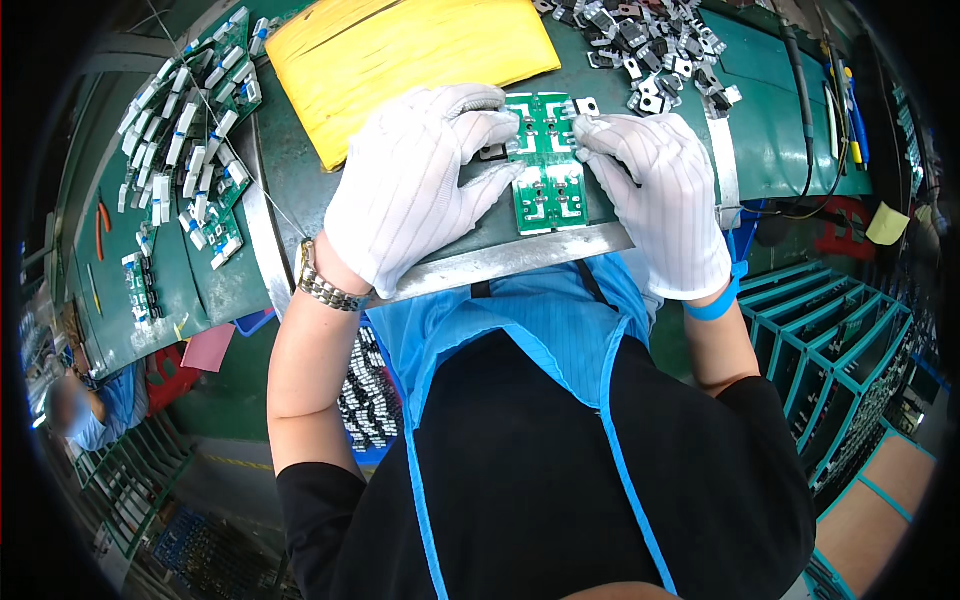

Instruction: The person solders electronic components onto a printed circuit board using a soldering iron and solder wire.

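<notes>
A green circuit board (552, 172) lies on the bench between my two white-gloved hands. My left hand (425, 180) curls at its left edge, thumb and fingertips on the board's rim. Between that thumb and forefinger shows a dark component (493, 152), partly hidden. At the board's right edge the fingertips of my right hand (655, 190) are closed together; whatever they pinch is hidden. Just above them, a small black component with a holed metal tab (587, 106) sticks out at the board's upper right.
A yellow pad (410, 60) lies behind my left hand. Loose black components with metal tabs (650, 60) are heaped at the back right. Boards with white parts (190, 140) are piled at left, near orange-handled pliers (103, 222). A metal edge strip (500, 262) borders the bench.
</notes>
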`<state>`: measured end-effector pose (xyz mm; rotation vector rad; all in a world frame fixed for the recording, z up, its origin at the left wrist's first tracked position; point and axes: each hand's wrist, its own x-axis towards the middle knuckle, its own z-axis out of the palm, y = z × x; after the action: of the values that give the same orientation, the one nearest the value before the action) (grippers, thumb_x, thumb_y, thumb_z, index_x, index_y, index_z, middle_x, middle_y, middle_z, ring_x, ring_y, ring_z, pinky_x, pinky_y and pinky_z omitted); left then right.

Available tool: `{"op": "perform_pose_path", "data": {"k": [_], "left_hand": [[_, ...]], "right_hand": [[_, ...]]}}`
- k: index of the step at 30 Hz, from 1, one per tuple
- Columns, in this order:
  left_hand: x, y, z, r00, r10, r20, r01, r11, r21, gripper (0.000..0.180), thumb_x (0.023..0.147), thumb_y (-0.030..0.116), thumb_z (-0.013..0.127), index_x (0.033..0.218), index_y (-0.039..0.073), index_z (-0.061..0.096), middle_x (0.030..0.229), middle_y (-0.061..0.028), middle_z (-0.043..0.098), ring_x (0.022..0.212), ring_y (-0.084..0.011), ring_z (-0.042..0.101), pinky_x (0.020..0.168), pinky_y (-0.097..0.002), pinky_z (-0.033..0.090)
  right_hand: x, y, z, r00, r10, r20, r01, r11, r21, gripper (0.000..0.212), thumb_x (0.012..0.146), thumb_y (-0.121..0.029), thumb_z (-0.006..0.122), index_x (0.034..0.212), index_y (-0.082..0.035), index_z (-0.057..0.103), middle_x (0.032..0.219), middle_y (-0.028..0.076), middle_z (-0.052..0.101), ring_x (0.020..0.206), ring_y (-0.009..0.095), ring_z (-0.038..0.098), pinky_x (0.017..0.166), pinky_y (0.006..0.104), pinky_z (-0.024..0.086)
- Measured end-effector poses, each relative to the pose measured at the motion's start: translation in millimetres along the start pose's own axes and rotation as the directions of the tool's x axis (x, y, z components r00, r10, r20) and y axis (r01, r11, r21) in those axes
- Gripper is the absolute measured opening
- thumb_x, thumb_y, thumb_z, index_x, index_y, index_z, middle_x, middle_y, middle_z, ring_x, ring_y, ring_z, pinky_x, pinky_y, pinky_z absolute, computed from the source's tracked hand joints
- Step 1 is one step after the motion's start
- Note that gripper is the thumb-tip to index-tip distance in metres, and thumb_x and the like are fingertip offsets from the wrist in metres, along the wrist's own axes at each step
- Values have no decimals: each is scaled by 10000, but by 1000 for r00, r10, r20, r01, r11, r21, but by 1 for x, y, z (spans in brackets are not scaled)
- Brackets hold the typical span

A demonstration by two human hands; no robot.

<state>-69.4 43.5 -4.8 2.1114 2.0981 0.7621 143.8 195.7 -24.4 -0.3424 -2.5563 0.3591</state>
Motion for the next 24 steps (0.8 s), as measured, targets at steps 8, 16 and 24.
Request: {"op": "perform_pose_path", "data": {"k": [8,16,24], "left_hand": [[0,1,-1,1000,10,-7,-10,1000,11,317,842,259,818,1113,105,753,1243,-81,727,1127,-305,688,976,-405,538],[2,2,0,1000,-1,-1,1,1000,-16,309,846,265,818,1102,103,760,1228,-87,734,1136,-308,684,984,-404,530],[5,2,-3,1000,11,-27,-12,999,-44,334,823,184,838,1129,91,743,1213,-95,737,1094,-295,702,953,-386,548]], "right_hand": [[25,10,-5,999,-47,2,47,999,20,207,890,-107,746,1094,-84,713,1055,71,747,958,287,696,868,390,526],[20,13,2,997,-69,-37,70,997,37,210,879,-110,749,1082,-83,698,1018,76,734,927,280,686,857,387,523],[23,20,-22,974,67,-215,-60,997,41,244,897,-70,751,1137,-113,754,1031,62,766,950,268,711,853,365,564]]}}
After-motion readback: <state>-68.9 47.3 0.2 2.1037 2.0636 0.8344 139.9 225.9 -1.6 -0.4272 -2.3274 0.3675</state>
